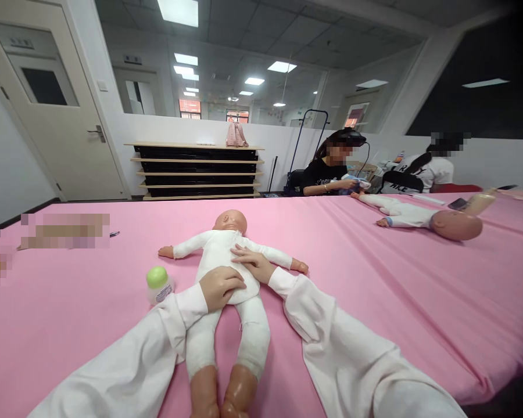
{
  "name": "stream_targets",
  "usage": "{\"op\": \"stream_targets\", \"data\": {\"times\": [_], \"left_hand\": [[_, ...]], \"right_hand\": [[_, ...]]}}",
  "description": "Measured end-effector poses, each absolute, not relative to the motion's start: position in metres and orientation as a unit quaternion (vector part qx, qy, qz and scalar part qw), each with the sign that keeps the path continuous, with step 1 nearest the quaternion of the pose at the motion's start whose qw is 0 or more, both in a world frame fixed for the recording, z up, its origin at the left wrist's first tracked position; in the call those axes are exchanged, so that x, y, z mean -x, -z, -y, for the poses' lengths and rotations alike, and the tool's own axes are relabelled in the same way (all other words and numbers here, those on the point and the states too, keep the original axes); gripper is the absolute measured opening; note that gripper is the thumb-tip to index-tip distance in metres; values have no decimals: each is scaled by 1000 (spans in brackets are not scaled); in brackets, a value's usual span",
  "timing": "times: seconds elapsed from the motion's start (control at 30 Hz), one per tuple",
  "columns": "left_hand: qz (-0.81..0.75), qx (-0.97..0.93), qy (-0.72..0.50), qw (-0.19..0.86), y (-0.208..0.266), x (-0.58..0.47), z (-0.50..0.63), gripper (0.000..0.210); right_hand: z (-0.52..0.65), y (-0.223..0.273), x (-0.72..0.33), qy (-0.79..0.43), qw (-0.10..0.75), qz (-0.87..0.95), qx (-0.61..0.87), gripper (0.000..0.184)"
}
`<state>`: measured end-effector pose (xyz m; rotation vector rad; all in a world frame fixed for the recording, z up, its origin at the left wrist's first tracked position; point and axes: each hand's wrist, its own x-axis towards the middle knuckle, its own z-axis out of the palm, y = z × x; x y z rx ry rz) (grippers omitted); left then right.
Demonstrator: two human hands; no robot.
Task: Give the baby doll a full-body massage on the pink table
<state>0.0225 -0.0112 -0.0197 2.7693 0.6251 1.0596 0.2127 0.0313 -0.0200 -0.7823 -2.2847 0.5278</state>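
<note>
A baby doll point(220, 252) with a white cloth body lies on the pink-covered table, its head away from me and its feet towards me. My left hand point(222, 286) rests on the lower belly, fingers together and lying fairly flat. Higher on the torso lies my right hand point(255, 262), its fingers stretched out and slightly spread across the doll's chest. Neither hand holds anything. Just left of the doll stands a small clear jar point(159, 285) with a green lid, close to my left sleeve.
The pink cloth point(375, 302) has folds on the right. Another doll point(418, 215) lies at the far right beside a bottle point(480, 203) and a dark phone point(457, 204). A pen point(114, 234) lies at the left. Two people point(331, 168) sit beyond the table.
</note>
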Motion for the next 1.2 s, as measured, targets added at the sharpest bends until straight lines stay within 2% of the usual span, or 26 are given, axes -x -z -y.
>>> {"op": "stream_targets", "data": {"times": [0.07, 0.17, 0.3, 0.4, 0.47, 0.63, 0.83, 0.9, 1.0, 1.1, 1.2], "left_hand": [[-161, -941, -275, 110, 4, -27, 10, 38], [-141, -957, -209, 144, -17, -39, 5, 43], [-142, -945, -260, 139, -17, -48, -7, 44], [-180, -899, -358, 174, 2, -42, -17, 47], [-229, -866, -402, 189, 15, -34, -22, 47], [-285, -835, -432, 188, 29, -27, -28, 39], [-293, -833, -449, 134, 30, -32, -27, 33], [-275, -842, -457, 86, 31, -32, -25, 29], [-229, -860, -456, 12, 32, -31, -21, 26], [-173, -889, -422, -46, 31, -32, -16, 25], [-125, -924, -355, -60, 28, -34, -13, 25]], "right_hand": [[-33, 8, -205, -193, 290, 899, 267, 31], [-51, -14, -183, -170, 183, 944, 217, 31], [-84, -31, -151, -124, 108, 968, 188, 34], [-98, -28, -142, -95, 128, 964, 212, 29], [-100, -21, -145, -76, 181, 949, 245, 25], [-93, 2, -162, -49, 339, 886, 312, 27], [-90, 12, -163, -85, 416, 851, 310, 22], [-87, 10, -161, -115, 417, 852, 294, 16], [-79, 1, -157, -172, 366, 871, 279, 11], [-69, -10, -153, -239, 297, 887, 260, 16], [-60, -18, -148, -294, 249, 891, 242, 24]]}}
